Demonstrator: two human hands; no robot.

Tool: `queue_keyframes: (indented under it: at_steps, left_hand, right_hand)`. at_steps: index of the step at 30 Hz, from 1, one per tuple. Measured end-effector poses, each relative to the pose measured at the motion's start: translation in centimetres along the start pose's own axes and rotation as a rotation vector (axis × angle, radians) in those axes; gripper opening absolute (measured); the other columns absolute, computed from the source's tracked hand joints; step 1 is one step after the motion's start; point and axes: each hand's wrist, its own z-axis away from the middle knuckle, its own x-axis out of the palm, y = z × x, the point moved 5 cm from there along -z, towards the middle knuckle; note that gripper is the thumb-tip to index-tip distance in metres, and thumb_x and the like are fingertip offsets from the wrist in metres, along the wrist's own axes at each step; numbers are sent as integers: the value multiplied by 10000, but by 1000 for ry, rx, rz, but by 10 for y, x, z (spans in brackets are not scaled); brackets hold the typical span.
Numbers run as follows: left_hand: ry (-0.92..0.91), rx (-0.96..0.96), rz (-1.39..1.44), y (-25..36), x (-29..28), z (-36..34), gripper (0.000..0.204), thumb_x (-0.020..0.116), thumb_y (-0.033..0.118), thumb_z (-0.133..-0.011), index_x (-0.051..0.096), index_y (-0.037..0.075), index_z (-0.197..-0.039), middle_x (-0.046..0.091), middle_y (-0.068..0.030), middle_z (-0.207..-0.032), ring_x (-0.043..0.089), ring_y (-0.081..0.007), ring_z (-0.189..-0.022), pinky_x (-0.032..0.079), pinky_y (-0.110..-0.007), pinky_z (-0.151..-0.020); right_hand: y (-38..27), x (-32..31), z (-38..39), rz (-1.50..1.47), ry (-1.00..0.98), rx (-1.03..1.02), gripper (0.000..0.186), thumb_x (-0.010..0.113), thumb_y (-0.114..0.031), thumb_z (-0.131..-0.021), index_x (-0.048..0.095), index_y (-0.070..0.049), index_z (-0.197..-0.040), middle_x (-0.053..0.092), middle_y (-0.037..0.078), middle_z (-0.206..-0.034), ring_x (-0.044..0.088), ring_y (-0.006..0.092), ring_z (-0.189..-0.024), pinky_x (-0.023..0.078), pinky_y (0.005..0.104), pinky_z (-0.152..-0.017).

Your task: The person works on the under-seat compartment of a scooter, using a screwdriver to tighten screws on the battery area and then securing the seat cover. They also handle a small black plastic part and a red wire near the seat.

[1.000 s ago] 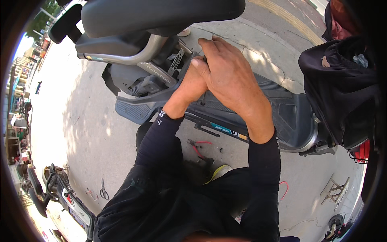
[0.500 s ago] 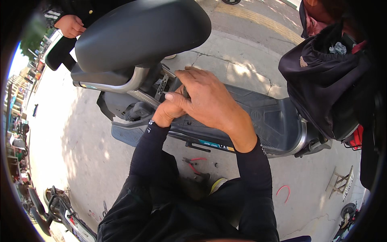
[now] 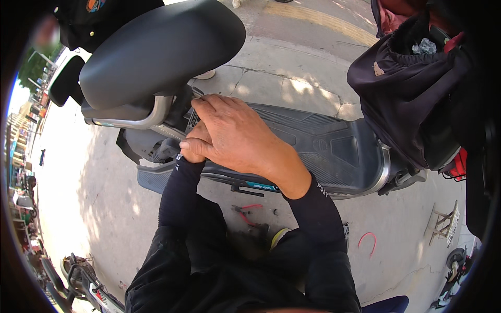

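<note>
My right hand (image 3: 240, 136) lies across my left hand (image 3: 195, 147), over the rear end of an electric scooter's footboard (image 3: 336, 148). The right fingers curl over the far side and its thumb presses near the left wrist; whatever is inside the grip stays out of sight. Of my left hand only the part next to the wrist shows, its fingers covered. Just beyond both hands stand the grey frame tube (image 3: 160, 112) and the black seat (image 3: 162, 49). A dark slotted part (image 3: 192, 121) peeks out beside the right fingers.
Red-handled pliers (image 3: 250, 211) and a curved red piece (image 3: 368, 244) lie on the concrete. A dark bag (image 3: 407, 99) hangs at the right, above a small stool (image 3: 444, 224). Another person in dark clothing (image 3: 104, 21) stands behind the seat. Parked two-wheelers (image 3: 86, 284) line the lower left.
Both hands have moved left and a little down the picture, and the right one now covers more of the left. The view has shifted slightly; the other person's hand no longer shows clearly.
</note>
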Motion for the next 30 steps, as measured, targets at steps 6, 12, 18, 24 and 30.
queue_keyframes:
  at_steps: [6, 12, 18, 24, 30]
  left_hand:
    - [432, 266, -612, -3, 27, 15, 358, 798, 163, -885, 585, 63, -1154, 616, -33, -982, 567, -114, -887, 472, -288, -754]
    - [265, 127, -372, -20, 4, -2, 334, 794, 165, -889, 590, 66, -1134, 609, -27, -947, 565, -113, -854, 464, -284, -730]
    - [196, 109, -314, -8, 18, -4, 311, 789, 167, -893, 594, 68, -1114, 602, -21, -912, 563, -111, -822, 455, -281, -706]
    - [548, 283, -704, -22, 24, 15, 288, 785, 169, -897, 599, 71, -1094, 594, -16, -876, 562, -109, -790, 447, -277, -681]
    - [221, 12, -155, -22, -11, 1, 266, 780, 170, -901, 604, 73, -1074, 587, -10, -841, 560, -107, -757, 438, -273, -657]
  right_hand:
    - [17, -3, 1, 110, 184, 1, 656, 745, -462, -880, 614, 82, -1221, 663, 271, -1178, 617, 414, -1145, 440, 477, -1056]
    - [9, -8, -1, 46, 17, -17, 640, 777, -466, -850, 644, 85, -1148, 670, 264, -1140, 629, 415, -1116, 477, 470, -1021]
    - [19, -3, 1, 145, 108, 46, 639, 782, -474, -833, 653, 74, -1136, 659, 243, -1173, 631, 380, -1144, 428, 489, -1083]
    - [11, -2, -4, -47, -58, 36, 740, 780, -491, -845, 615, 97, -1264, 621, 282, -1294, 611, 451, -1167, 476, 501, -1042]
    - [-9, 2, 2, -123, -78, -90, 690, 789, -448, -841, 618, 90, -1239, 630, 276, -1250, 622, 439, -1140, 469, 476, -1052]
